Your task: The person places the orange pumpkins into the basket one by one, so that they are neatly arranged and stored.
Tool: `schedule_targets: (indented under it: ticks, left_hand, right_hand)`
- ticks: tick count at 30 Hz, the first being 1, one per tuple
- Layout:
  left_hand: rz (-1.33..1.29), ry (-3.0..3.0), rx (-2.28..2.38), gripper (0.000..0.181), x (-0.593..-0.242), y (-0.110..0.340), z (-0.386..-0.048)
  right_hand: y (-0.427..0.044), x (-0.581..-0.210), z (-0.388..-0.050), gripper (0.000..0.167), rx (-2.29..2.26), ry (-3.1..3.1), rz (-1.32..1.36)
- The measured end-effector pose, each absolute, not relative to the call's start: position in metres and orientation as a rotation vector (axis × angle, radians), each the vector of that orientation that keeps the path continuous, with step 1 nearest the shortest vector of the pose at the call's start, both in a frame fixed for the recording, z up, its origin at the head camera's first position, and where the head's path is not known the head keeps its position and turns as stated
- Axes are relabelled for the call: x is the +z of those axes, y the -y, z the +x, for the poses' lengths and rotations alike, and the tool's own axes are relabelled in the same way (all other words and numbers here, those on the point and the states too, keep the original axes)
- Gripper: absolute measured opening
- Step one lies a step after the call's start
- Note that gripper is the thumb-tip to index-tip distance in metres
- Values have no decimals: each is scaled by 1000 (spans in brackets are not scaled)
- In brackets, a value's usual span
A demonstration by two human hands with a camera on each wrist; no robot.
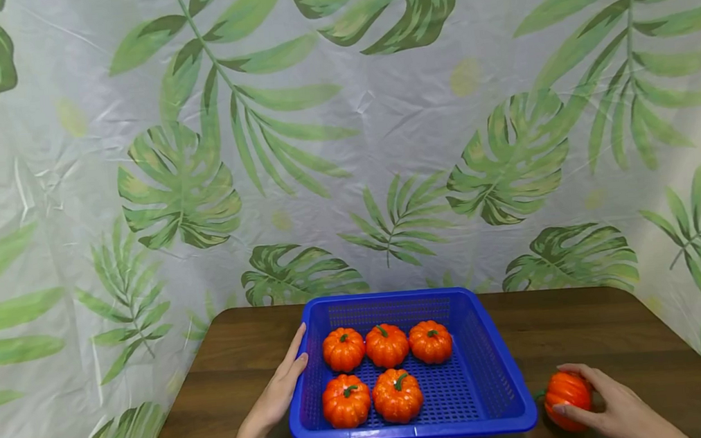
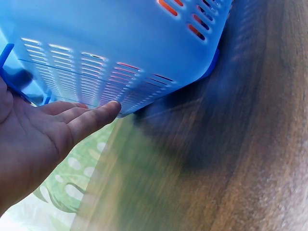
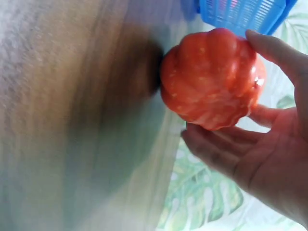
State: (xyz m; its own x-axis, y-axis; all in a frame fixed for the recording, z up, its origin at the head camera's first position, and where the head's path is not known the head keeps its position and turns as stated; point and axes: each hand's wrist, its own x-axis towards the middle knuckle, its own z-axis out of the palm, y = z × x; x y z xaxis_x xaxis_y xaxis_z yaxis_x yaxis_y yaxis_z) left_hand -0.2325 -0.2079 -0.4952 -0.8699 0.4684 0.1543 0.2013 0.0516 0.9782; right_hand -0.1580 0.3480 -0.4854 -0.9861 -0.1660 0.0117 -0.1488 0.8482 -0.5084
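Observation:
A blue plastic basket (image 1: 416,433) stands on the table with several small orange pumpkins inside. Three of them, including this pumpkin (image 1: 387,346), sit along the back, and two, including this pumpkin (image 1: 397,396), sit in front. My left hand (image 1: 280,386) rests against the basket's left side, its fingers fairly straight along the slotted wall (image 2: 86,72). To the right of the basket, my right hand (image 1: 610,401) holds another orange pumpkin (image 3: 211,79) between thumb and fingers. That pumpkin is tipped on its side, its green stem (image 1: 540,395) pointing toward the basket.
The dark wooden table (image 1: 591,323) extends on both sides of the basket. Behind it hangs a pale curtain (image 1: 382,147) printed with green leaves, which also runs along the left and right sides.

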Motion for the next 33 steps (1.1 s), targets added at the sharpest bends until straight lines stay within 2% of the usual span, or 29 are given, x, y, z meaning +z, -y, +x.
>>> schedule_targets:
  ticks: [9,33]
  left_hand:
    - [695,-2133,1909,62,-497,208,-234]
    - [695,-2133,1914,61,-497,207,-234]
  right_hand:
    - [-349,-478,-162,61,-592,-3080,-337]
    - [-343,-470,-165,62,-876,-3374,-409]
